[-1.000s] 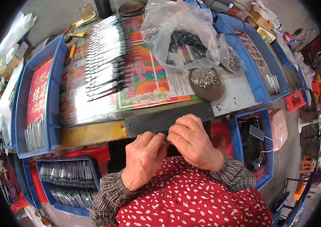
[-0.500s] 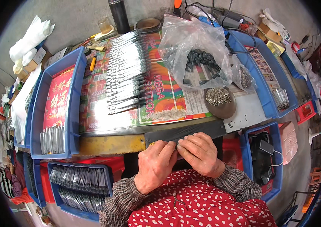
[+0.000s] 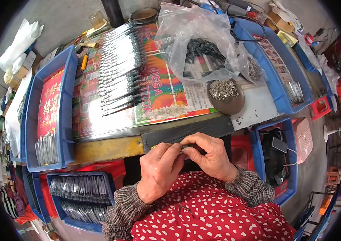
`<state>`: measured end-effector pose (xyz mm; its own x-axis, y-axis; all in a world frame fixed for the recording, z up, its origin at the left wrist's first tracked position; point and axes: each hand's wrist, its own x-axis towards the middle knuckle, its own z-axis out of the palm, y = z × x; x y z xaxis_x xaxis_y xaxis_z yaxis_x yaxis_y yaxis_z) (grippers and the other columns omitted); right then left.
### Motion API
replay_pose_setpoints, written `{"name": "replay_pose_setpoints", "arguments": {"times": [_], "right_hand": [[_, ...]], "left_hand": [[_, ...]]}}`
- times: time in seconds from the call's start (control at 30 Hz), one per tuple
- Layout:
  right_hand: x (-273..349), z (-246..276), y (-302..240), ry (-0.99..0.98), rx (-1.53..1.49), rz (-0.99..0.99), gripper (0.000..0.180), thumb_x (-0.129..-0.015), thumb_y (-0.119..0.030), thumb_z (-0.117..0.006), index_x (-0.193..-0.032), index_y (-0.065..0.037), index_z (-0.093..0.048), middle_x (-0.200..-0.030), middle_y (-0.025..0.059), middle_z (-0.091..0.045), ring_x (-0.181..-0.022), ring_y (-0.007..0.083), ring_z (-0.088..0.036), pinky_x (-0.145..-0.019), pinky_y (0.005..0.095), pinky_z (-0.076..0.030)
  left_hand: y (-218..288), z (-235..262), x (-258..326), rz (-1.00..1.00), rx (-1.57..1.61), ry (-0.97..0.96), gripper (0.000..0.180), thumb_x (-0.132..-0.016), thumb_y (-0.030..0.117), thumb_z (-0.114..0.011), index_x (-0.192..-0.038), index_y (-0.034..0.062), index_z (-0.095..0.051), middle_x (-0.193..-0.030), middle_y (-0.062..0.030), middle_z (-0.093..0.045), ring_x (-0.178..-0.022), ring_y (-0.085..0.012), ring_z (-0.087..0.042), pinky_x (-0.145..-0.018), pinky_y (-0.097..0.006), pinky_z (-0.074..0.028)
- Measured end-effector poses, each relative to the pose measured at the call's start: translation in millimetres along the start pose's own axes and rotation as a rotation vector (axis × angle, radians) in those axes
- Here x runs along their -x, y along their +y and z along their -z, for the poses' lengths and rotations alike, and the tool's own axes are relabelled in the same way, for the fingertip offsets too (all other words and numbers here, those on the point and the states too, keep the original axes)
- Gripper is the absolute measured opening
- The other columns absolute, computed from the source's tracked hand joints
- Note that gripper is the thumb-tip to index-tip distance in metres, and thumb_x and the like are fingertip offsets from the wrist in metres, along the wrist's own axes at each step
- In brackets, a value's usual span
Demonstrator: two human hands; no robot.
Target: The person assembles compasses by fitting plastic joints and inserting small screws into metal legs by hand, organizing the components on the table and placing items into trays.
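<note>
Head view, right hand [image 3: 210,157] now turned, pinching dark piece [image 3: 186,147], left grip [image 3: 159,170] unclear

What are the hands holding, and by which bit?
The left hand and right hand seem to hold a small dark thing, mostly hidden; which part, I can't tell.

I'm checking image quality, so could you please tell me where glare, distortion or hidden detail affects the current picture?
Head view: glare whitens the slim rods and part of the printed sheet; head view: fisheye bends the table edge, corners black; head view: left hand and right hand mostly hide a small dark item.
</note>
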<state>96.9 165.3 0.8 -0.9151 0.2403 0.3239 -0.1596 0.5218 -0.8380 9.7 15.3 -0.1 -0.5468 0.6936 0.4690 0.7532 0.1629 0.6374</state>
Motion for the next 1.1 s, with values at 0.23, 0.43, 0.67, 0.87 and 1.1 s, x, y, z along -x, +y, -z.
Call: {"name": "replay_pose_setpoints", "arguments": {"times": [0.23, 0.43, 0.67, 0.87, 1.1], "right_hand": [[-1, 7, 1, -0.089, -0.223, -0.164, 0.014, -0.088, -0.006, -0.066, -0.100, 0.001, -0.063, -0.086, 0.0054, -0.065, -0.071, 0.0089, -0.062, -0.062, 0.0244, -0.050], [1, 5, 7, -0.003, -0.242, -0.115, 0.021, -0.086, -0.006, -0.069, -0.106, 0.001, -0.063, -0.086, 0.0046, -0.065, -0.069, 0.0063, -0.059, -0.061, 0.0235, -0.049], [-1, 6, 17, 0.038, -0.239, -0.186, 0.023, -0.087, -0.004, -0.069, -0.108, 0.000, -0.063, -0.083, 0.0036, -0.064, -0.065, 0.0045, -0.056, -0.057, 0.0210, -0.047], [-3, 6, 20, 0.040, -0.188, -0.163, 0.020, -0.086, -0.003, -0.069, -0.104, 0.000, -0.064, -0.086, 0.0048, -0.066, -0.066, 0.0062, -0.058, -0.058, 0.0217, -0.049], [-3, 5, 20, 0.048, -0.118, -0.081, 0.018, -0.083, -0.001, -0.069, -0.100, 0.001, -0.065, -0.089, 0.0084, -0.068, -0.072, 0.0131, -0.064, -0.061, 0.0250, -0.051]], "left_hand": [[1, -1, 3, -0.057, -0.051, 0.018, 0.032, -0.067, -0.004, -0.073, -0.097, 0.0010, -0.065, -0.084, -0.0124, -0.064, -0.071, -0.0287, -0.065, -0.060, -0.036, -0.052], [-10, 9, -6, -0.069, -0.076, 0.002, 0.028, -0.069, -0.002, -0.074, -0.095, 0.0013, -0.064, -0.081, -0.0128, -0.063, -0.069, -0.0289, -0.063, -0.058, -0.037, -0.050], [-64, 46, -45, 0.020, -0.264, 0.122, 0.022, -0.076, -0.003, -0.065, -0.097, 0.0033, -0.062, -0.076, -0.0155, -0.059, -0.067, -0.0335, -0.060, -0.059, -0.041, -0.049], [-109, 65, -87, -0.016, -0.354, 0.136, 0.023, -0.077, -0.006, -0.060, -0.099, 0.0008, -0.059, -0.090, -0.0172, -0.059, -0.073, -0.0357, -0.060, -0.063, -0.042, -0.048], [-128, 62, -113, -0.106, -0.342, 0.148, 0.025, -0.075, -0.007, -0.062, -0.100, 0.0008, -0.063, -0.092, -0.0150, -0.062, -0.081, -0.0330, -0.062, -0.071, -0.039, -0.049]]}}
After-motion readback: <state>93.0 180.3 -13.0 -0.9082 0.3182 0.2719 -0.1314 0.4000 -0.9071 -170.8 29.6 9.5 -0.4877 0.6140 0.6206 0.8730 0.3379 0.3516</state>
